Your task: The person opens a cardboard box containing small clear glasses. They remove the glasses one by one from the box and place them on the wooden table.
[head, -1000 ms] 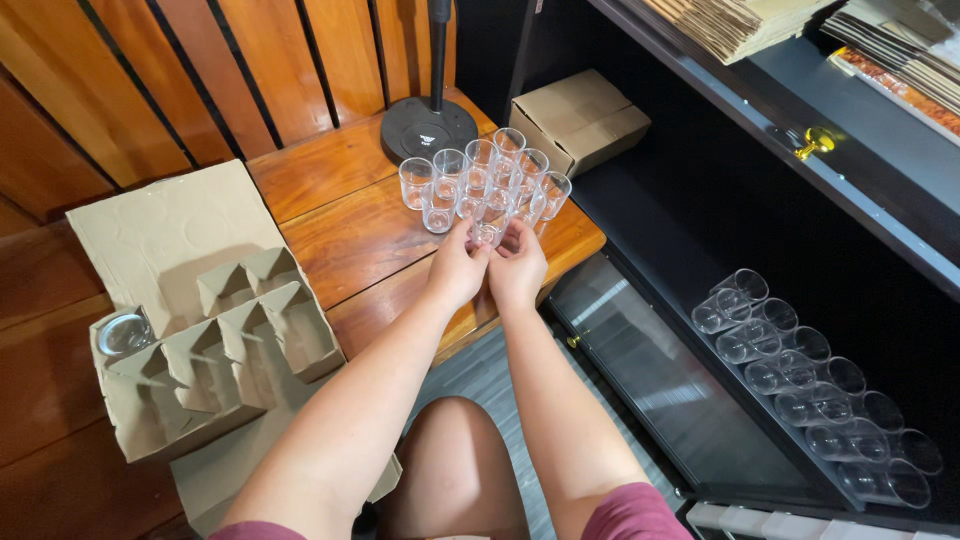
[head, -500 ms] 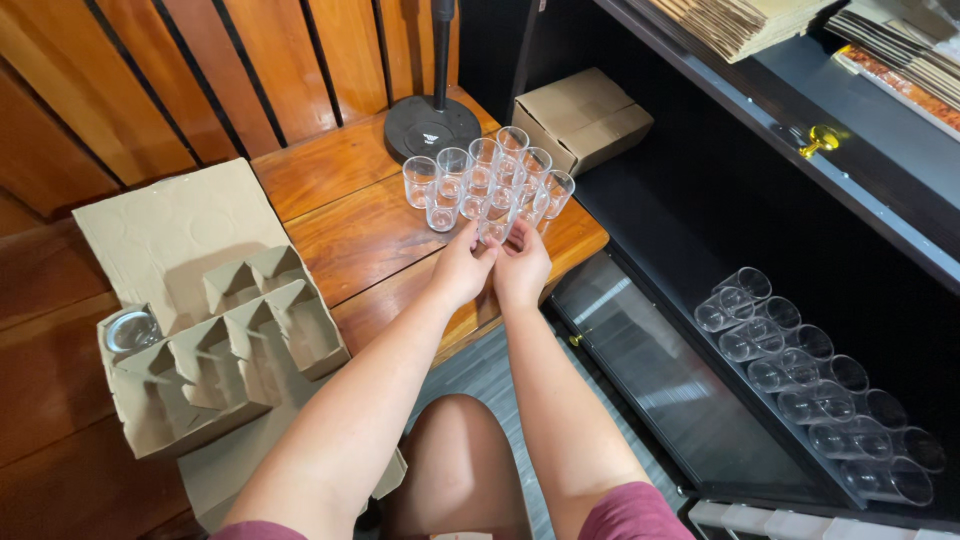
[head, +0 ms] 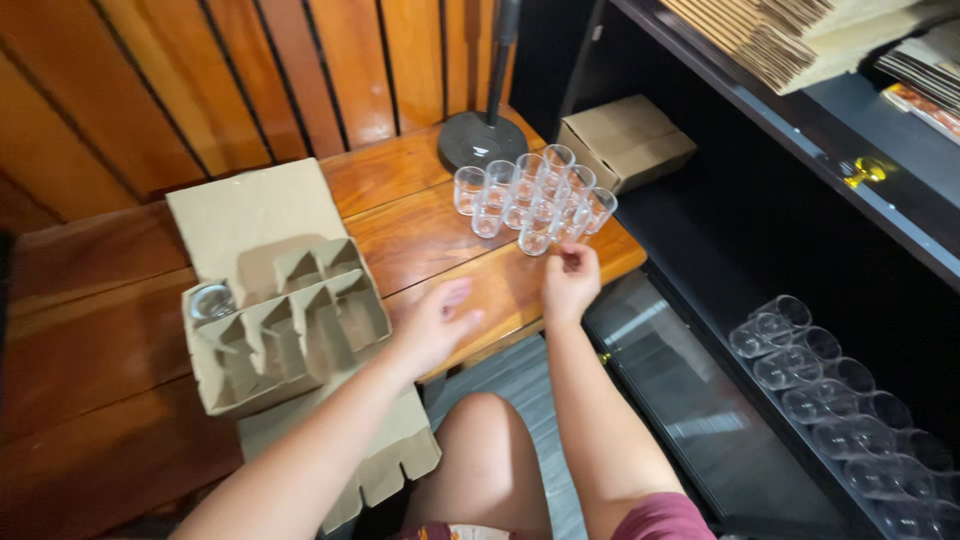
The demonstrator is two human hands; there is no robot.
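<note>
While the right hand (head: 570, 283) sits just below the bunch of small clear drinking glasses (head: 535, 197) on the brown wooden table (head: 420, 225), its fingers are loosely bent and hold nothing. The left hand (head: 435, 325) is open and empty, next to the brown cardboard box with dividers (head: 285, 335). 1 clear glass (head: 212, 300) stands in the box's far left corner, so the left hand is nearer to it.

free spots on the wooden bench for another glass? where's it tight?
Bare wood lies between the open divided cardboard box and the cluster of clear glasses, under the left hand. Tight: that cluster against the black round stand base, right hand just below it. One glass sits in the box's far-left cell.
</note>
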